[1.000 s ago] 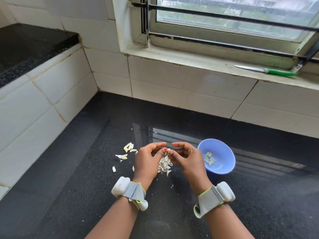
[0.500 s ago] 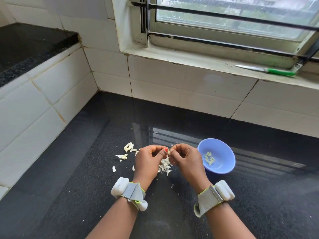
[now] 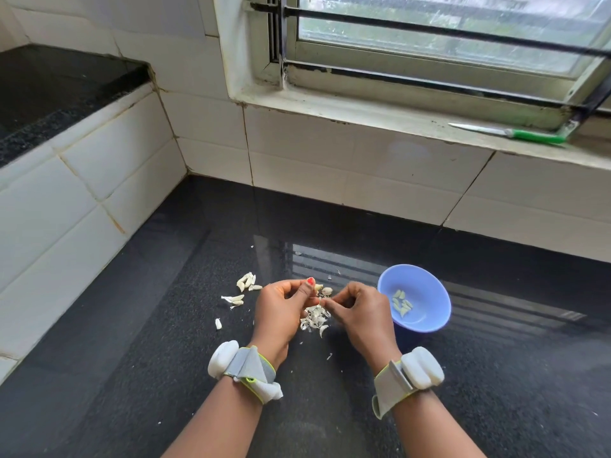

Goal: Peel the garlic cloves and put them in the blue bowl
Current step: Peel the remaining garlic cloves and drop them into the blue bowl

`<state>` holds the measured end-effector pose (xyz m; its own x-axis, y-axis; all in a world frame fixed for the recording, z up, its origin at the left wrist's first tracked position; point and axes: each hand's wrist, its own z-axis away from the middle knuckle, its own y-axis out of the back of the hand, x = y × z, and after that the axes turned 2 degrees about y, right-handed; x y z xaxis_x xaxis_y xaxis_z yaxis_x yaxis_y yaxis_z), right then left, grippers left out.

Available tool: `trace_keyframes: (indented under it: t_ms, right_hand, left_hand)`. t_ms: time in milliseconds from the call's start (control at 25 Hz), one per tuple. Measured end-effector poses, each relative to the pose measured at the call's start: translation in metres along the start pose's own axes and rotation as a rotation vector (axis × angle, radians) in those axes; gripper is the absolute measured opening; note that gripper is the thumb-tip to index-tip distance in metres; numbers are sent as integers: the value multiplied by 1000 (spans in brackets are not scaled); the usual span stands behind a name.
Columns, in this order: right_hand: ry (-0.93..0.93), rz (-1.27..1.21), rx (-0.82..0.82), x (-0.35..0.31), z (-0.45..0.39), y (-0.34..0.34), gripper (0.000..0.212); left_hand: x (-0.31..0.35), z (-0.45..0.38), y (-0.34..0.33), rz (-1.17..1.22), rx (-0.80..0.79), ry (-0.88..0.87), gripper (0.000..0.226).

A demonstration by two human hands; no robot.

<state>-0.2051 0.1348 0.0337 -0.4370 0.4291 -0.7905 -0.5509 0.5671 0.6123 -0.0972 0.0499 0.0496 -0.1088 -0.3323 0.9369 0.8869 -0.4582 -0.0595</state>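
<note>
Between the fingertips of my left hand [image 3: 281,312] sits a small garlic clove [image 3: 319,288], pinched there. Close on its right, my right hand [image 3: 358,312] has its fingers curled and pinches a bit of skin [image 3: 327,290] at the clove. A heap of white peels [image 3: 314,319] lies on the black counter under both hands. Unpeeled cloves [image 3: 246,281] lie in a loose group to the left of my left hand. The blue bowl [image 3: 426,285] stands just right of my right hand, with several peeled cloves [image 3: 401,303] inside.
White tiled walls close the counter at the back and left. A green-handled knife [image 3: 509,133] lies on the window sill at the upper right. A raised black ledge [image 3: 49,94] sits at the far left. A stray clove [image 3: 218,323] lies alone.
My hands have drawn slightly apart at the clove, and my right fingers have pulled a piece of skin away. The bowl and the loose cloves have not moved.
</note>
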Motion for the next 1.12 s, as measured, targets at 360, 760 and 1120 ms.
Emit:
trace_keyframes:
  t_ms: [360,760,1120]
  right_hand:
    - [83,-529,-178,-4,-1,-2,24]
    - [-18,-610,-151,-10,-2,3,15]
    - [1,-670,-115,-10,-2,3,14]
  left_hand:
    - [10,8,-3,105,-122,277,23]
    - [9,7,1,-3,-209,206,26]
    - [13,9,2,39,-194,233,21]
